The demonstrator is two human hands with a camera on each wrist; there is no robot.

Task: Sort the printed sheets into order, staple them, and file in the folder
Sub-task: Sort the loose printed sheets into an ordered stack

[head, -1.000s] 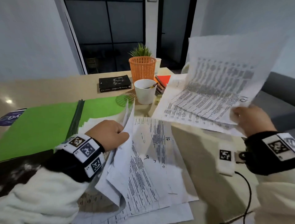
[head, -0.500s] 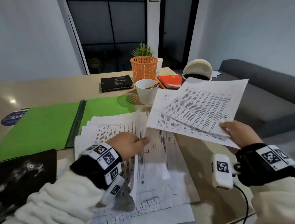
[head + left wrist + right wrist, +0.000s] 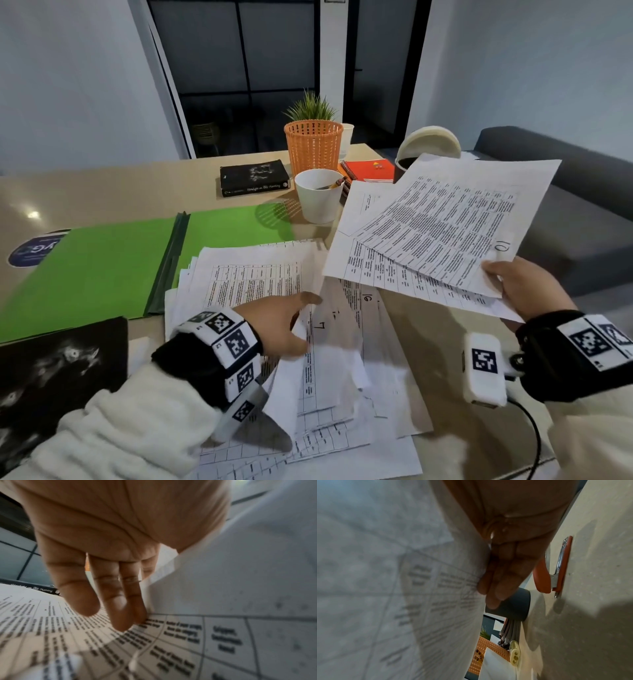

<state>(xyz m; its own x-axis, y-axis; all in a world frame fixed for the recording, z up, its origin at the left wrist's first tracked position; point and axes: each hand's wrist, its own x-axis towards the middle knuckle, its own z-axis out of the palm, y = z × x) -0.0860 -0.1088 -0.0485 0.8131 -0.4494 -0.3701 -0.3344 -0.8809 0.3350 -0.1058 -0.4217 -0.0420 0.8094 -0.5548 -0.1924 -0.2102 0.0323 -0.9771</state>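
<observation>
A loose pile of printed sheets (image 3: 253, 274) covers the table in front of me. My left hand (image 3: 291, 322) lies on it with straight fingers (image 3: 120, 608) touching a printed table, and a sheet marked 7 (image 3: 339, 342) stands up against its thumb side. My right hand (image 3: 513, 284) pinches the corner of a few sheets (image 3: 435, 233) held above the table, the top one marked 10; its fingers (image 3: 496, 588) lie under them. The open green folder (image 3: 102, 267) lies at the left. An orange stapler (image 3: 556, 566) lies on the table beneath the right hand.
Behind the pile stand a white cup with pencils (image 3: 318, 195), an orange basket with a plant (image 3: 313, 145), a black book (image 3: 255, 178) and a red notebook (image 3: 371, 170). A dark printed cover (image 3: 61, 363) lies near left. A grey sofa (image 3: 582, 192) is beyond the table's right edge.
The right hand has lowered its sheets from upright to nearly flat. The left hand has let a lifted bundle drop and slid right across the pile, fingers now stretched out.
</observation>
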